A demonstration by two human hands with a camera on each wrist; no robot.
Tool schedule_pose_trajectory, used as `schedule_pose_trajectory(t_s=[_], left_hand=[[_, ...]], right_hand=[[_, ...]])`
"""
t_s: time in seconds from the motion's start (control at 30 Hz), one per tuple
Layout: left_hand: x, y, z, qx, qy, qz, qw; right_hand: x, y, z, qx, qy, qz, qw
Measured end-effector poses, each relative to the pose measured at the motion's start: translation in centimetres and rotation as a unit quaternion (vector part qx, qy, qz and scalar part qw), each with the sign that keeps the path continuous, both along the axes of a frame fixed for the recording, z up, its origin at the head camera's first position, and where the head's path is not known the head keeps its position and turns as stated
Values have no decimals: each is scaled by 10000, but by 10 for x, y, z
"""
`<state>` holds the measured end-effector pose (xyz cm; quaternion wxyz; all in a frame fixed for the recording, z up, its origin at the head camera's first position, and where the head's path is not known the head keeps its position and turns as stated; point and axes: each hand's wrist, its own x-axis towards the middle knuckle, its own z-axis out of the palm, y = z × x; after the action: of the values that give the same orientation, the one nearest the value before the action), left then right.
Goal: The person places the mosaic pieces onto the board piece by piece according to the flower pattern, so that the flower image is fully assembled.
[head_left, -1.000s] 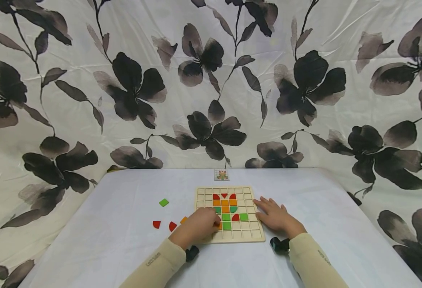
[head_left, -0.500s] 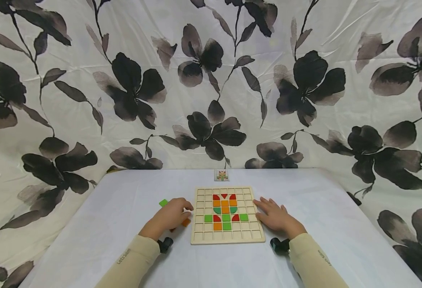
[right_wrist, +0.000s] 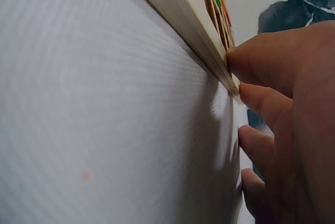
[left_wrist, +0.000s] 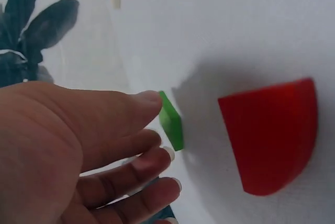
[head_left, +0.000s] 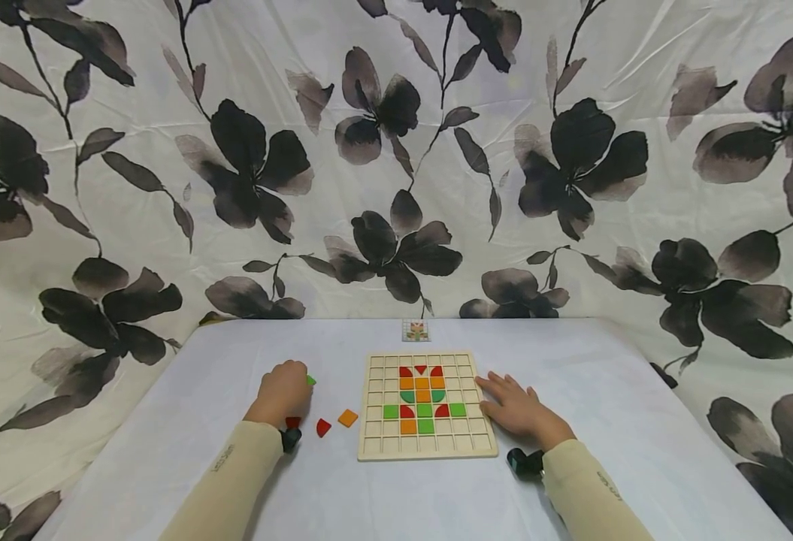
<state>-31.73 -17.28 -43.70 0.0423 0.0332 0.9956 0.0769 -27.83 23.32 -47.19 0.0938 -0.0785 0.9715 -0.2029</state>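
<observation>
My left hand (head_left: pixel 281 394) is at the loose green diamond-turned tile (head_left: pixel 311 380) on the left of the table. In the left wrist view the thumb tip is at the edge of that green tile (left_wrist: pixel 170 122), with the fingers loosely bent; no firm grip shows. A red quarter-round tile (left_wrist: pixel 272 135) lies near this hand. The right hand (head_left: pixel 521 409) rests at the right edge of the wooden grid board (head_left: pixel 467 443), fingers spread. In the right wrist view, thumb and forefinger touch the board's side (right_wrist: pixel 183 12). Red, orange and green tiles form a pattern on the board.
Between the left hand and the board lie a second red quarter-round tile (head_left: pixel 323 427) and an orange square tile (head_left: pixel 348 418). A small pattern card (head_left: pixel 416 330) lies beyond the board. A floral cloth (head_left: pixel 396 150) hangs behind the white table (head_left: pixel 538 346).
My left hand has left the board's lower left, passed over the loose orange tile, and moved further left to the green tile. The right hand stays at the board's edge.
</observation>
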Motion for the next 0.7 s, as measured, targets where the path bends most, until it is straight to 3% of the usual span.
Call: schedule_pose_trajectory(t_s=[0.43,0.7], left_hand=[[-18,-16,-2,1050,-424,113,9935],[-14,-7,-2,1340,-559,286,9890]], right_hand=[[-2,-1,-1,-15,48,-16,10000],[-2,0,0,-24,57,20,10000]])
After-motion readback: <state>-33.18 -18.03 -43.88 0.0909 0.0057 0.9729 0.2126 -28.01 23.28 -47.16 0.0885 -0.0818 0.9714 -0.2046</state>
